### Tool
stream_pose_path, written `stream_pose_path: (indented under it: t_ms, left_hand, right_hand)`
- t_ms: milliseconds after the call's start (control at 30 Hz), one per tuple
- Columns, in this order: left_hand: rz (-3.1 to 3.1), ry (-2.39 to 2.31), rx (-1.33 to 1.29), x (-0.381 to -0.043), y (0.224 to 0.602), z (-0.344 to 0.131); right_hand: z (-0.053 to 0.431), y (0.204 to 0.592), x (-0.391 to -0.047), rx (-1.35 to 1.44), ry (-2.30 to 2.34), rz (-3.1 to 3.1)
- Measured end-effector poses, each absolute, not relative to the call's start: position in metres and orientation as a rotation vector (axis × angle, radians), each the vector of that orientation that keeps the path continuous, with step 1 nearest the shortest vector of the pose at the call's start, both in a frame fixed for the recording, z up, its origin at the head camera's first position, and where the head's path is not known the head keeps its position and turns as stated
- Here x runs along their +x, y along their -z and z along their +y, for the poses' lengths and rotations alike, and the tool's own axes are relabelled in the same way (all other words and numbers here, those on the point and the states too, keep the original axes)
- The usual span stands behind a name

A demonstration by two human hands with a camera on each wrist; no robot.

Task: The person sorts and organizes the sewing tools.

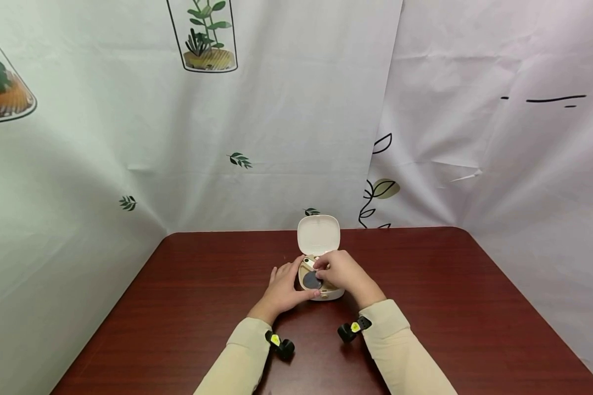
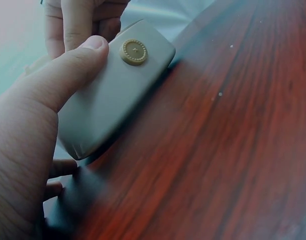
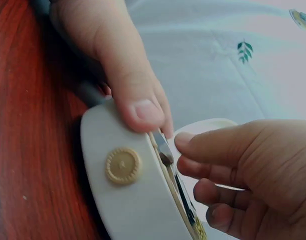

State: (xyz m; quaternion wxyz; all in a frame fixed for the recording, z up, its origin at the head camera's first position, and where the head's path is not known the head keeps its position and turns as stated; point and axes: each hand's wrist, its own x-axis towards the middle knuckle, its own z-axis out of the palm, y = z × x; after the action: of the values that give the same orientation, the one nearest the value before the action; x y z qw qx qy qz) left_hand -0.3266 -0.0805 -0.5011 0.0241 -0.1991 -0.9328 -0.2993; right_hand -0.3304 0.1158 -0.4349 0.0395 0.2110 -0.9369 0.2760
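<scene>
A small white case (image 1: pixel 332 295) with rounded corners stands on the table, its lid (image 1: pixel 318 235) raised at the back. On its front sits a round gold button (image 3: pixel 123 166). My left hand (image 1: pixel 283 288) holds the case from the left, thumb across the front edge and fingers along the far side. Inside lie a dark grey disc (image 1: pixel 311 280) and a slim white piece (image 1: pixel 308 263) with a dark spot. My right hand (image 1: pixel 345 270) reaches over the case from the right, fingers curled, thumb and forefinger tips at the white piece; I cannot tell whether they pinch it.
The red-brown wooden table (image 1: pixel 202 318) runs around the case on all sides. Behind it hangs a white cloth (image 1: pixel 277 109) printed with plants, with more cloth at left and right. Each wrist carries a small black camera on a strap.
</scene>
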Motion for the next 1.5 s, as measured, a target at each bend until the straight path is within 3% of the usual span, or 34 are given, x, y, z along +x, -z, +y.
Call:
stream_pose_path:
  t_ms: [567, 900, 1500]
  left_hand:
    - [-2.931, 1.002, -0.619, -0.325, 0.505, -0.087]
    - [-2.943, 0.980, -0.650, -0.326, 0.507, -0.086]
    - [-2.913, 0.954, -0.620, -0.325, 0.499, -0.086]
  right_hand:
    - [0.174, 0.448, -0.358, -0.061, -1.649, -2.499]
    - [0.179, 0.435, -0.397, -0.028, -2.341, -2.633]
    - [0.165, 0.419, -0.418, -0.191, -2.338, -2.794]
